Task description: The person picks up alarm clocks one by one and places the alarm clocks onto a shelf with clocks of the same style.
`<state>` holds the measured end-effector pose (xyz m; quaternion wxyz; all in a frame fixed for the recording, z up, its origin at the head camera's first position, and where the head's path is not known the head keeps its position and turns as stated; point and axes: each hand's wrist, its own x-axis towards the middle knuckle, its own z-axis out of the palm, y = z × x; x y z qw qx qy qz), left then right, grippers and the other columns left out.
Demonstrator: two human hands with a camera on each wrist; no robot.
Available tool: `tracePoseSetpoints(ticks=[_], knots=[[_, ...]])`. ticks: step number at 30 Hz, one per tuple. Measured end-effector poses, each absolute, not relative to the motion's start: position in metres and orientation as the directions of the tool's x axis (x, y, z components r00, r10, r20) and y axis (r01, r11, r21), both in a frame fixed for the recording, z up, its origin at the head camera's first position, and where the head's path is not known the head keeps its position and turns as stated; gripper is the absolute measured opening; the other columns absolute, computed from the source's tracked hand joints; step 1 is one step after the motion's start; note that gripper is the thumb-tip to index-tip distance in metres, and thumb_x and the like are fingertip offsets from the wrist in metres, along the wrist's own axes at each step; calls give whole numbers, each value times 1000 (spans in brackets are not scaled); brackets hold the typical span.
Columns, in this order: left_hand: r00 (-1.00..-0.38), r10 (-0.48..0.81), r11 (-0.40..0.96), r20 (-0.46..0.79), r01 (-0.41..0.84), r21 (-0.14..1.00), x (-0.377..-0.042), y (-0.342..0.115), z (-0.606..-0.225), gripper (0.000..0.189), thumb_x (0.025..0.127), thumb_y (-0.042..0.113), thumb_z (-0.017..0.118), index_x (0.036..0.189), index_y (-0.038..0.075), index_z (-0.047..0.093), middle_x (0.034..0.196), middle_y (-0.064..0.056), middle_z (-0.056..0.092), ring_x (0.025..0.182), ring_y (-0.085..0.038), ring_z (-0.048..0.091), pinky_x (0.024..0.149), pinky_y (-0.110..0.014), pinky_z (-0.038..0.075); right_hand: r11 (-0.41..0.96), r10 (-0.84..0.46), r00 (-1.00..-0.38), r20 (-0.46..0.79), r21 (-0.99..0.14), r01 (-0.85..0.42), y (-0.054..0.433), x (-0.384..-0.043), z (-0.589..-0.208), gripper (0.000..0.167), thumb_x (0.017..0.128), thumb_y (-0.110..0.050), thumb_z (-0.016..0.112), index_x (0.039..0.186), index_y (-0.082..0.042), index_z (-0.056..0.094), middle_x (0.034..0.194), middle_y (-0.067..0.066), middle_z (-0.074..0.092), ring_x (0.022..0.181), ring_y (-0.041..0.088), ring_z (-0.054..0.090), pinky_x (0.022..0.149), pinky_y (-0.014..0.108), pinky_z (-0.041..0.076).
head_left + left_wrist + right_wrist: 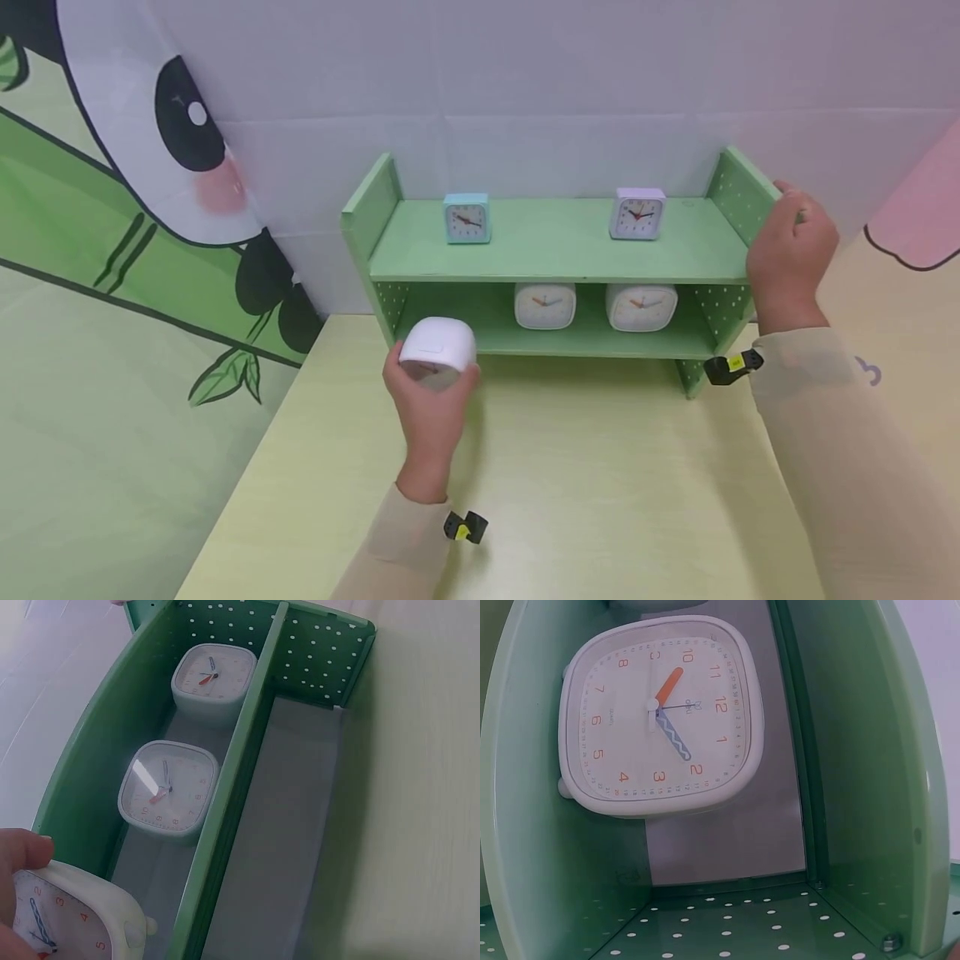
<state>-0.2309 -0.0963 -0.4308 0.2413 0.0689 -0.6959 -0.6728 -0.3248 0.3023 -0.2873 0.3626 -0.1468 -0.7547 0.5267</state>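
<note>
My left hand point(429, 412) grips a white rounded alarm clock point(437, 340) between thumb and fingers, in front of the lower left end of a green two-tier shelf point(551, 254). Its dial, with red numerals, shows in the left wrist view, where fingertips point(28, 849) lie over the rim. On the lower tier stand two similar white clocks, one mid-shelf point(545, 307) and one further right point(642, 308). My right hand point(793, 250), fingers curled, holds the shelf's right side panel point(738, 196). Up close, the right wrist view shows the rightmost white clock point(660, 750).
A small blue clock point(467, 219) and a lilac clock point(637, 214) stand on the upper tier. The shelf sits on a pale wooden table point(600, 483) against a cloth backdrop point(540, 75) with cartoon prints. Perforated panels close the shelf's sides.
</note>
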Motion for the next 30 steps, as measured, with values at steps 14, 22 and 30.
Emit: tracePoseSetpoints(ticks=[14,22,30], knots=[[-876,-408,114,257,230,966,-247,-94,-422,104,79,20,90,157,12,21,152,-9,28,129,-27,39,101,-54,42,419,608,-686,400,-895,-152,303,-326,-288,48,110,-35,31,99,-11,70,125,3,68,73,3,61,56,13,49],[-881,-391,114,264,238,964,-259,-95,-420,103,78,18,90,156,10,23,152,-12,27,131,-29,38,104,-56,41,435,605,-670,431,-883,-176,301,-327,-287,48,110,-34,32,92,-9,69,118,5,69,73,3,63,57,12,50],[-871,-408,124,274,244,962,-271,-93,-428,103,77,18,90,156,11,24,150,-11,30,130,-28,39,107,-55,38,423,615,-672,412,-892,-159,303,-328,-288,45,110,-35,32,99,-15,72,112,-1,68,75,4,63,58,13,50]])
